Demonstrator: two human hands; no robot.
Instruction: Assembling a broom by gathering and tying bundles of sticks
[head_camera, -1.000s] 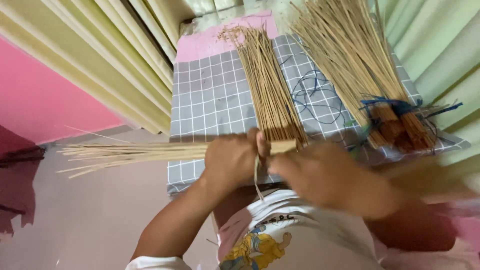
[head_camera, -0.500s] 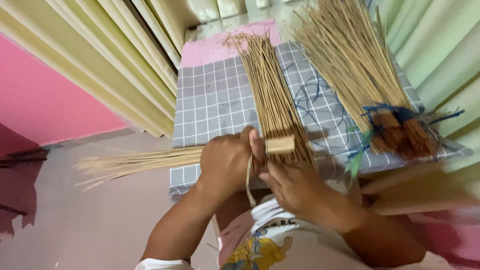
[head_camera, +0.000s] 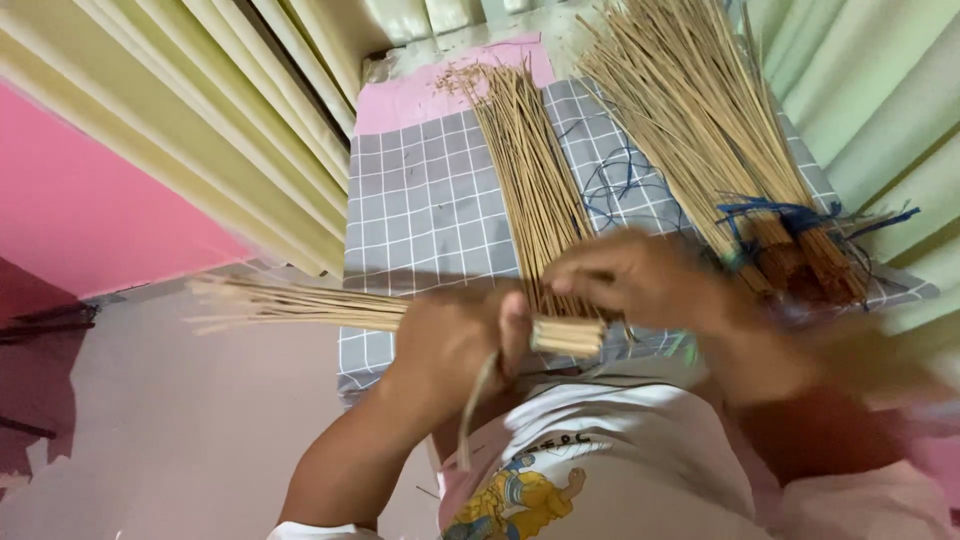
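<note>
My left hand (head_camera: 455, 345) is closed around a thin bundle of pale straw-coloured sticks (head_camera: 300, 308), fingers wrapped tight near its cut butt end (head_camera: 567, 336); the bundle lies crosswise along the near edge of the grey checked cloth pad (head_camera: 420, 200), tips running out past its left edge. A pale flat strip (head_camera: 475, 405) hangs from under this hand. My right hand (head_camera: 640, 280) is blurred; its fingers look curled over the butt end, but I cannot tell whether they pinch anything.

A loose sheaf of the same sticks (head_camera: 530, 180) lies lengthwise up the middle of the pad. A larger sheaf bound with blue cord (head_camera: 780, 215) rests toward the right edge.

Risk, as I judge it: the held bundle is gripped at one end only, so slackening the left fingers could let sticks slide out and splay. The dangling strip could slip free.
</note>
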